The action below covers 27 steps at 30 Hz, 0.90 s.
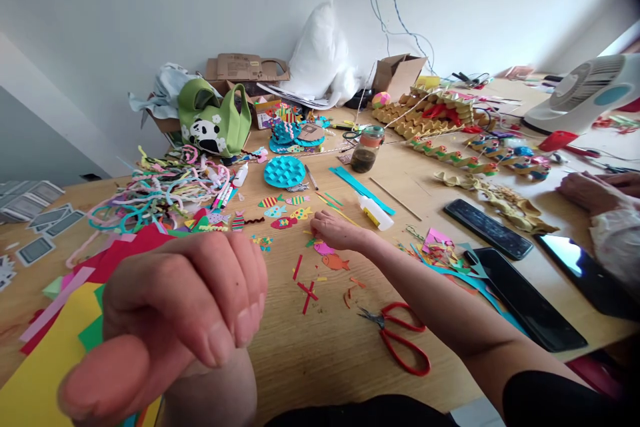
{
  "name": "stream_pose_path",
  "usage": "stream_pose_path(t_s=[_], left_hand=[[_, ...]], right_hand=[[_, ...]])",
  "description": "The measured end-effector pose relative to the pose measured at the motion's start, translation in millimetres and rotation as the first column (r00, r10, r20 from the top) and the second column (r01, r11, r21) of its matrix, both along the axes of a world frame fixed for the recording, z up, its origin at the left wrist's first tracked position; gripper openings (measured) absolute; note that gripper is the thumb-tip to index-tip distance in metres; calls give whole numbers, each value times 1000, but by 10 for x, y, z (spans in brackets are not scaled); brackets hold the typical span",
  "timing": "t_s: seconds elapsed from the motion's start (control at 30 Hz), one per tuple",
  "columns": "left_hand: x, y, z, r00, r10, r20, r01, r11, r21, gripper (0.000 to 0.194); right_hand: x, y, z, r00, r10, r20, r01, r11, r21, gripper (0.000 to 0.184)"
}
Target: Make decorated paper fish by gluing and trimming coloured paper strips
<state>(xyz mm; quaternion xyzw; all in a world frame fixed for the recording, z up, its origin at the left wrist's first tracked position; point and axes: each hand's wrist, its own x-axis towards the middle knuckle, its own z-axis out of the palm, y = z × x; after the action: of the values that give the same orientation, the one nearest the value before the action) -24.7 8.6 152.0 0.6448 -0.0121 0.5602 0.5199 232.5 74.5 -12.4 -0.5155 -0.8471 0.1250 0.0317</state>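
My left hand (190, 300) is close to the camera, its fingers curled in and the thumb sticking out to the side; nothing shows in it. Farther off, my right hand (330, 228) reaches down to the table with bent fingers, and its fingertips are partly hidden. Just below it lie a pink paper fish (325, 249) and an orange paper fish (336, 262). To its left are several decorated paper fish, among them a magenta one (284, 223) and a yellow one (301, 213). Red paper strips (309, 292) are scattered nearer me.
Red-handled scissors (400, 333) lie open beside my right forearm. A glue bottle (376, 212), glass jar (367, 150) and blue disc (285, 172) stand beyond. Coloured paper (45, 360) and pipe cleaners (145, 193) fill the left; phones (487, 228) and another person's hands (600, 190) are right.
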Motion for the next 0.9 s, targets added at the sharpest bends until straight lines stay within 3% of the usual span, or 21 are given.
stream_pose_path(t_s=[0.2, 0.33, 0.53, 0.63, 0.73, 0.83, 0.9], left_hand=[[3, 71, -8, 998, -36, -48, 36, 999, -5, 44], [97, 160, -25, 991, 111, -77, -118, 990, -82, 35], [243, 324, -152, 947, 246, -206, -266, 961, -79, 29], [302, 388, -218, 867, 304, -395, -358, 931, -69, 27], [359, 420, -266, 751, 364, -550, -421, 907, 25, 23], [406, 425, -289, 657, 421, -625, -428, 891, 150, 22], [427, 421, -292, 625, 449, -638, -432, 880, 197, 22]], right_hand=[[14, -2, -9, 1000, -16, 17, 16, 1000, -13, 13], [-6, -32, 1, 999, -4, 49, 4, 1000, -10, 11], [-51, -121, 65, 997, -45, 68, 40, 996, 79, 16], [-94, -163, 109, 995, -76, 61, 67, 987, 145, 20], [-103, -192, 148, 985, -163, 46, 152, 971, 186, 23], [-21, -181, 157, 938, -346, -1, 343, 930, 132, 23], [71, -134, 141, 874, -486, 14, 484, 872, 74, 24]])
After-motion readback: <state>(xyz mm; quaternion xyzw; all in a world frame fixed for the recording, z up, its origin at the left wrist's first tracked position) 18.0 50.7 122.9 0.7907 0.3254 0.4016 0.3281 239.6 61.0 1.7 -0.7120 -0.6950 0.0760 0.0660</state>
